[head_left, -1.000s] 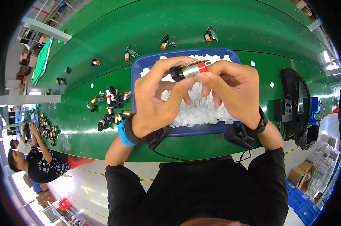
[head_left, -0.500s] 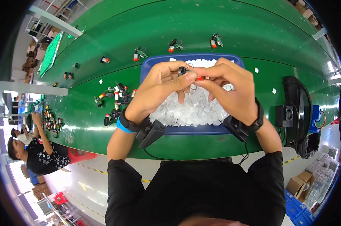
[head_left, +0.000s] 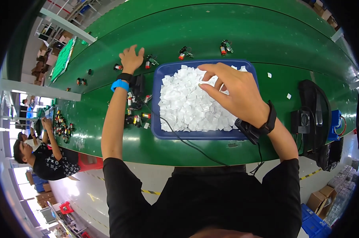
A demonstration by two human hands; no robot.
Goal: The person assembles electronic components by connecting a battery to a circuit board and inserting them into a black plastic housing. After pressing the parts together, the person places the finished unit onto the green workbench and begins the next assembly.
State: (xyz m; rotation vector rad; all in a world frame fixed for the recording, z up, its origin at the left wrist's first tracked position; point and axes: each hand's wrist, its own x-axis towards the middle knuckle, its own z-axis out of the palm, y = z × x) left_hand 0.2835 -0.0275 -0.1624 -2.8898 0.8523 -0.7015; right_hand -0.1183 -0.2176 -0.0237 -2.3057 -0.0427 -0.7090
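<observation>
My left hand [head_left: 132, 60] is stretched out beyond the blue tray's far left corner, low over the green table with its fingers spread. It is between a small red-and-black part [head_left: 118, 67] and a motor-like assembly with a green circuit board [head_left: 151, 62]; whatever lies beneath the palm is hidden. Over the right side of the blue tray [head_left: 157, 115] hovers my right hand [head_left: 237, 89], thumb and fingers curved and apart, with nothing seen between them. Small white squares [head_left: 187, 103] fill the tray.
Two similar assemblies lie farther right, one red-and-white [head_left: 181, 55], one with a green board [head_left: 226, 47]. Several more are heaped left of the tray [head_left: 134, 119]. A black bag [head_left: 314, 107] and a co-worker [head_left: 48, 158] flank the table. A cable [head_left: 179, 139] crosses the tray's near edge.
Both hands held a small red-and-black part together over the tray. They have parted: my left hand has moved far left, while my right stays above the tray. The part is no longer seen between them.
</observation>
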